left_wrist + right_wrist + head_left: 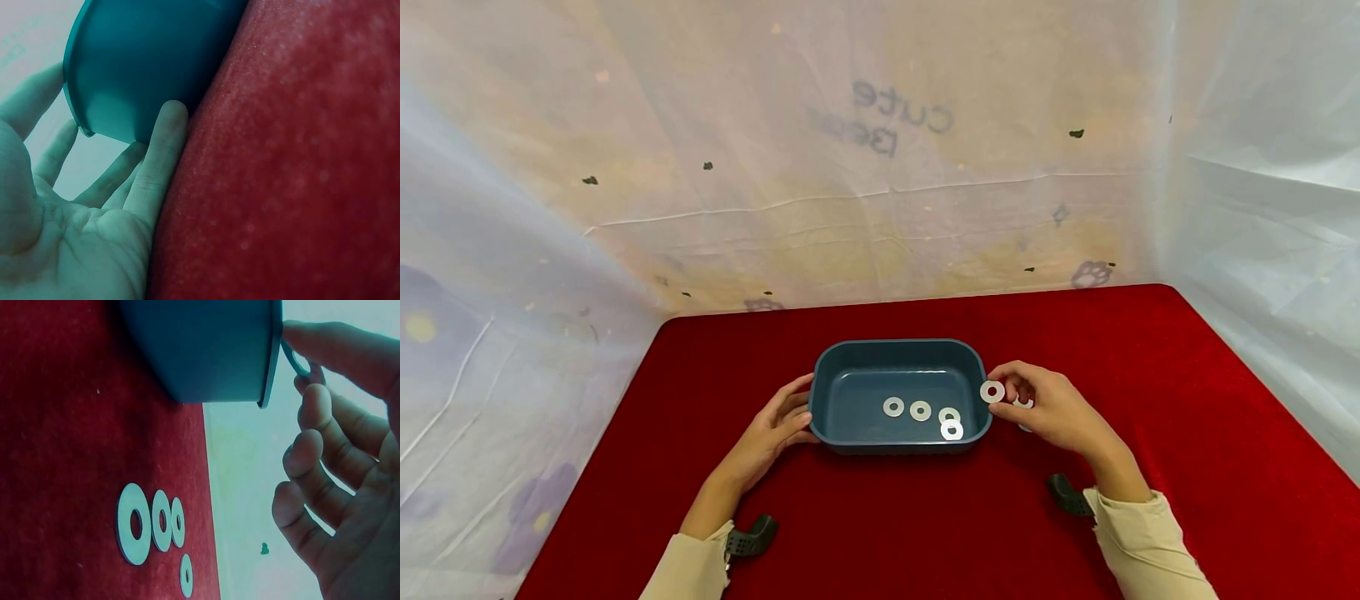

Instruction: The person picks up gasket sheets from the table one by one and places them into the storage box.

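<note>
A blue-grey plastic tub [851,367] stands on the red cloth in the middle of the head view. Several white washers [921,410] lie inside it. My right hand [1049,406] pinches one washer [992,391] just over the tub's right rim [272,356]. In the right wrist view the pinched washer [299,364] shows between thumb and forefinger, and several loose washers [153,522] lie on the cloth beside the tub. My left hand [772,431] rests with straight fingers [160,156] against the tub's left wall [137,69].
The red cloth [1187,433] covers the table up to a pale printed sheet [880,150] hung behind and at both sides. Dark wrist-camera mounts show near my left sleeve [752,536] and right sleeve [1067,496].
</note>
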Motion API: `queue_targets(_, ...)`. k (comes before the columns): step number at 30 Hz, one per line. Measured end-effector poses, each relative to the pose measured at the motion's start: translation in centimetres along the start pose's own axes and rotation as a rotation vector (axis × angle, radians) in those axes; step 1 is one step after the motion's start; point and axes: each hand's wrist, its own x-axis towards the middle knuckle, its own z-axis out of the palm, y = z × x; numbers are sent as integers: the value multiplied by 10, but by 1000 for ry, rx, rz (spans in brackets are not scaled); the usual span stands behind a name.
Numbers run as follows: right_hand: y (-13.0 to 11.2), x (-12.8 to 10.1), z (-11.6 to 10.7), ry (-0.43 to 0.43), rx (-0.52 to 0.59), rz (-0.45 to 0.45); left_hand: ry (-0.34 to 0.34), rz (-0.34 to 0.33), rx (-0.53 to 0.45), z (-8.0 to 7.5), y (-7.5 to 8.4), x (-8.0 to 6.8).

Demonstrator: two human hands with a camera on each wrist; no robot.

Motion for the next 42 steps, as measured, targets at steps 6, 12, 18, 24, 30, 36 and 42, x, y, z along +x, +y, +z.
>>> queue_targets(6, -2, 1, 2, 2, -11, 8, -9, 12, 4, 0, 0, 0)
queue_targets(12, -2, 2, 5, -11, -50, 11, -13, 22, 8, 0, 0, 0)
queue_targets(18, 0, 1, 6, -15, -83, 20, 0, -4, 5, 2, 2, -1)
queue_targets(24, -1, -1, 3, -28, -64, 35, 7, -13, 3, 2, 0, 0)
queue_targets(30, 7, -3, -6, -21, -20, 69, -2, 4, 8, 1, 0, 1)
queue_targets(36, 28, -8, -17, 36, -50, 113, -1, 5, 9, 2, 0, 0)
queue_targets(42, 51, -13, -23, 55, -77, 175, -2, 8, 12, 1, 0, 0)
